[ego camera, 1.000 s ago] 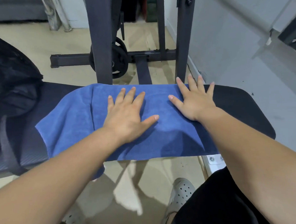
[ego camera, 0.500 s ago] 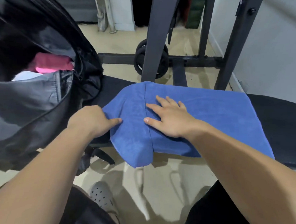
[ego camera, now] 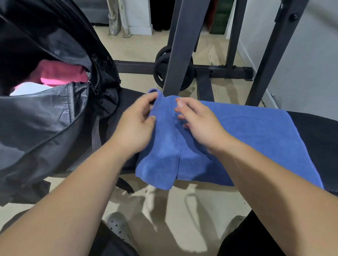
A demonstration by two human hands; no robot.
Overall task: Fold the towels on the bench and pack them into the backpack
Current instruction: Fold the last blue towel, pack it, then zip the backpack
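Note:
A blue towel (ego camera: 247, 136) lies folded across the black bench (ego camera: 322, 141), its left end hanging over the near edge. My left hand (ego camera: 137, 125) pinches the towel's raised left edge near the far corner. My right hand (ego camera: 196, 123) grips the same end just right of a fold line, thumb up. The black backpack (ego camera: 39, 121) stands open on the bench's left end. A pink towel (ego camera: 61, 74) and a white one (ego camera: 29, 88) sit inside it.
Dark steel rack uprights (ego camera: 182, 43) rise just behind the bench, with a weight plate (ego camera: 160, 70) on the base bar. Beige floor lies below, with my grey clogs (ego camera: 118, 227) near the bench. A grey wall (ego camera: 306, 65) runs along the right.
My view swung left, bringing the backpack in. Both hands left their flat press on the towel, slid to its left end and now lift that edge.

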